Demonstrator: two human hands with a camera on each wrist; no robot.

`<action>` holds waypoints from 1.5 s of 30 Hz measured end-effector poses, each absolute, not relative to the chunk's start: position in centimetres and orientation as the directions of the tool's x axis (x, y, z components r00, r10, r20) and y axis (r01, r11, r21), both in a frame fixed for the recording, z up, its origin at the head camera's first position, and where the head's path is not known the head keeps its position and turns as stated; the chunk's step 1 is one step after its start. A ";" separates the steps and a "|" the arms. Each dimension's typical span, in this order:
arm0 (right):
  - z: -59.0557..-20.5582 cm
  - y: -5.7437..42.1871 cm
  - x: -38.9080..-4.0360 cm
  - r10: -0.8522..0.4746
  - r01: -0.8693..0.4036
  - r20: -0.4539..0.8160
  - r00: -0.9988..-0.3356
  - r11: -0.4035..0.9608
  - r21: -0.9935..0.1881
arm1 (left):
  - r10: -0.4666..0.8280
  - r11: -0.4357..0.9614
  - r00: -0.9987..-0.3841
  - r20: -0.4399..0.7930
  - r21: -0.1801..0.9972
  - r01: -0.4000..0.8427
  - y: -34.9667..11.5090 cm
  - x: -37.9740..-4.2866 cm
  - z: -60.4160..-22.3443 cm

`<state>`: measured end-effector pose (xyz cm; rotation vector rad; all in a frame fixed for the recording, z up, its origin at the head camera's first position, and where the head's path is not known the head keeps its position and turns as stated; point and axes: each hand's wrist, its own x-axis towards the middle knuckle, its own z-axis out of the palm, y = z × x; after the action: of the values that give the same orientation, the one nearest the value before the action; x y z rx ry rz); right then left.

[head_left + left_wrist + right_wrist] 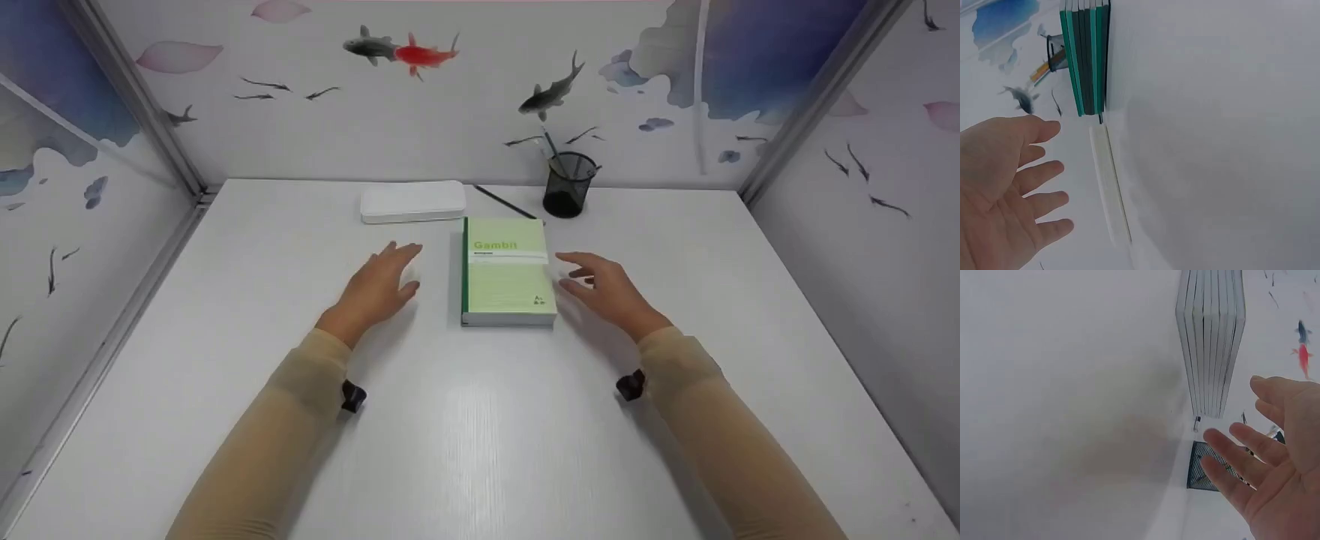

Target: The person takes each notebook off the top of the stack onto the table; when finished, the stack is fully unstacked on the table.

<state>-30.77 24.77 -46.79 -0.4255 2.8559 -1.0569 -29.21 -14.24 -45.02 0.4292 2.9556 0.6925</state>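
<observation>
A stack of several notebooks [510, 281] lies on the white table, its top cover light green with "Gambit" printed on it. Green and dark spines [1085, 62] line the side facing my left hand, while pale page edges [1210, 354] show in the right wrist view. My left hand [379, 285] hovers left of the stack, fingers spread and apart from it. On the other side, my right hand [611, 289] is close to the stack's right edge, fingers loosely bent with nothing in them.
Behind the stack lies a white flat case [412, 202], with a black pencil-like stick [504, 202] beside it. A black mesh pen holder [568, 187] containing pens stands at the back right. Patterned panels [480, 90] enclose the table [480, 442] at the back and sides.
</observation>
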 end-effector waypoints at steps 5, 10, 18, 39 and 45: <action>-47.0 24.1 -31.4 -0.276 -0.118 -0.083 -0.958 0.639 -0.760 | 0.300 0.766 -0.952 -0.068 0.612 0.198 -12.1 -29.1 -45.2; -47.3 23.9 -32.2 -0.290 -0.107 -0.110 -0.951 0.640 -0.761 | 0.296 0.703 -0.953 -0.062 0.690 0.174 -10.5 -29.7 -45.6; -48.0 24.3 -32.8 -0.320 -0.110 -0.125 -0.939 0.623 -0.774 | 0.275 0.619 -0.952 -0.134 0.783 0.068 -8.8 -30.6 -46.4; -47.7 24.1 -32.7 -0.316 -0.119 -0.128 -0.940 0.656 -0.745 | 0.180 0.408 -0.947 -0.266 0.896 -0.174 -8.6 -31.4 -47.1; -47.5 23.9 -32.5 -0.330 -0.113 -0.154 -0.931 0.663 -0.740 | 0.191 0.343 -0.919 -0.344 0.901 -0.266 -9.9 -31.4 -46.8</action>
<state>-32.49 23.93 -47.47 -0.3554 2.6053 -1.1327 -31.41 -9.86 -46.82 -0.0664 2.2226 1.6011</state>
